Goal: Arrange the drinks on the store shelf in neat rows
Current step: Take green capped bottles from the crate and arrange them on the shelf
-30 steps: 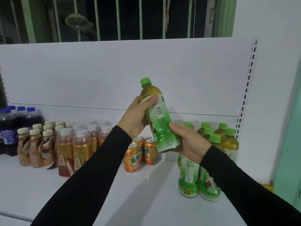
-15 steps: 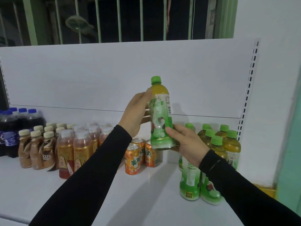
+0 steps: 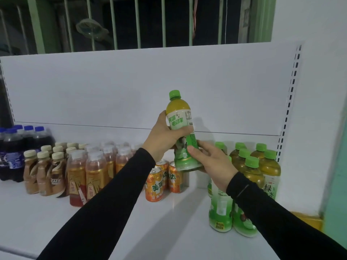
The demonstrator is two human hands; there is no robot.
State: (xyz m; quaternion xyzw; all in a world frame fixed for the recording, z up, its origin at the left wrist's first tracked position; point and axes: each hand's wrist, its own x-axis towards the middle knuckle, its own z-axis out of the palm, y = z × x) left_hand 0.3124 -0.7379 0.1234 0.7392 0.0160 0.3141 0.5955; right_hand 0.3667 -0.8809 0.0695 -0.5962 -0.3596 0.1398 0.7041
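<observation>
A green tea bottle (image 3: 181, 126) with a green cap is held upright in the air above the white shelf (image 3: 47, 218). My left hand (image 3: 163, 136) grips its middle from the left, fingers wrapped round the label. My right hand (image 3: 210, 162) holds its base from the right and below. Beneath it stand orange cans (image 3: 155, 182). More green tea bottles (image 3: 251, 173) are grouped at the right, partly hidden by my right arm.
Left of the cans stand red-gold tea bottles (image 3: 93, 173), brown coffee bottles (image 3: 43, 171) and dark cola bottles (image 3: 13, 151). A white back panel (image 3: 131, 87) rises behind. A slotted upright (image 3: 290, 87) and a wall (image 3: 323, 109) close the right side.
The bottle has been turned from tilted to upright and rotated, so its front label now faces me. Both hands stayed on it.
</observation>
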